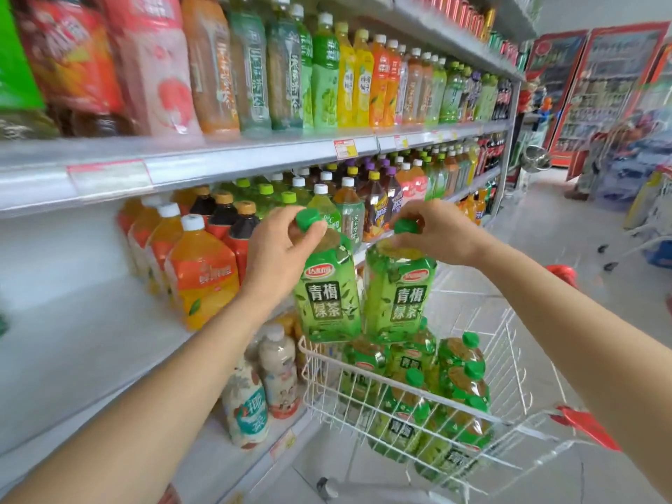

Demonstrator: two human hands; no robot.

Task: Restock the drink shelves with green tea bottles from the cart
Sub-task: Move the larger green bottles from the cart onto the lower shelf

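Two large green tea bottles with green caps hang side by side above the white wire cart [509, 343]. My left hand [280, 249] grips the left green tea bottle [327, 300] by its neck. My right hand [432, 231] grips the right green tea bottle [398, 292] at its cap. Both bottles are upright, just above the cart's front rim. Several more green tea bottles [447, 391] lie piled in the cart. The middle shelf [83, 321] to the left has a bare white stretch beside orange juice bottles [200, 274].
Shelves on the left carry rows of coloured drink bottles [327, 67] on the upper level and darker tea bottles [378, 198] further along. Milk-tea bottles [265, 380] stand on the bottom shelf by the cart. Red drink coolers [600, 85] stand at the aisle's far end.
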